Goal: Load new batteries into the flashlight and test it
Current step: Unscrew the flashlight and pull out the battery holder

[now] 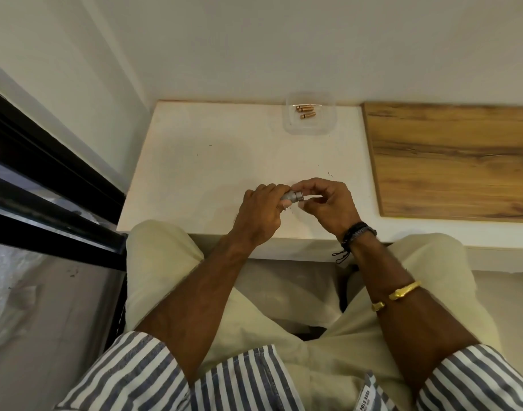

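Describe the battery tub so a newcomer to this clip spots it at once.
Start at the white table against the wall. At its far edge, just left of the wooden board, sits a clear tub. Unlike the grey flashlight held nearer, it holds copper-coloured batteries.

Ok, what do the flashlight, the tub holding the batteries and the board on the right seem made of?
The flashlight looks like metal: dull grey with a sheen. The tub is likely clear plastic: see-through walls. The board is wood or wood-look laminate: matte, brown grain streaks.
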Demonstrator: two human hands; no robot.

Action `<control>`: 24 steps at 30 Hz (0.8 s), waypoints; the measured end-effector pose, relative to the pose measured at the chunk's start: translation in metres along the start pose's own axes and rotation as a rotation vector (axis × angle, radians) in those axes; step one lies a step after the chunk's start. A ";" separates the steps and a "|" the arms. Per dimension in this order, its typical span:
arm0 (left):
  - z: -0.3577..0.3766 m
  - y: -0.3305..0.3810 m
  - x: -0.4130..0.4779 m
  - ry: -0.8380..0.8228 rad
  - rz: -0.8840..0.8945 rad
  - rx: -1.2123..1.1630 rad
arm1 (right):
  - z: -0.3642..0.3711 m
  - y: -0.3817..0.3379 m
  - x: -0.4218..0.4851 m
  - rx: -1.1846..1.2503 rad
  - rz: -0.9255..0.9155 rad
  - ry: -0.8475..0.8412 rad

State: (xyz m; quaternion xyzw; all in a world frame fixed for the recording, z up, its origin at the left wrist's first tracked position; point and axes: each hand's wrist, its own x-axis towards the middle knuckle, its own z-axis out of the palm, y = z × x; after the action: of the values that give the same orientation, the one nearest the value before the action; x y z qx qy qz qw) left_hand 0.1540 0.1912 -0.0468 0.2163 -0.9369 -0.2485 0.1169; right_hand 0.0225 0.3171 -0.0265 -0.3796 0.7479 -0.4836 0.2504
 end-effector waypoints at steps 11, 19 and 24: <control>-0.002 0.001 0.000 0.017 0.016 -0.032 | 0.006 0.001 -0.001 -0.060 0.050 0.059; 0.000 0.001 0.001 0.009 0.008 -0.020 | 0.000 -0.002 0.001 0.078 0.167 0.014; 0.001 0.001 0.000 0.003 0.011 -0.012 | 0.008 -0.002 -0.001 -0.058 0.117 0.081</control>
State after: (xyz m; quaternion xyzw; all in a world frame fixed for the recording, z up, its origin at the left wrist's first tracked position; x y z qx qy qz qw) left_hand 0.1530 0.1924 -0.0475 0.2108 -0.9364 -0.2532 0.1212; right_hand 0.0296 0.3132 -0.0278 -0.3225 0.7919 -0.4613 0.2367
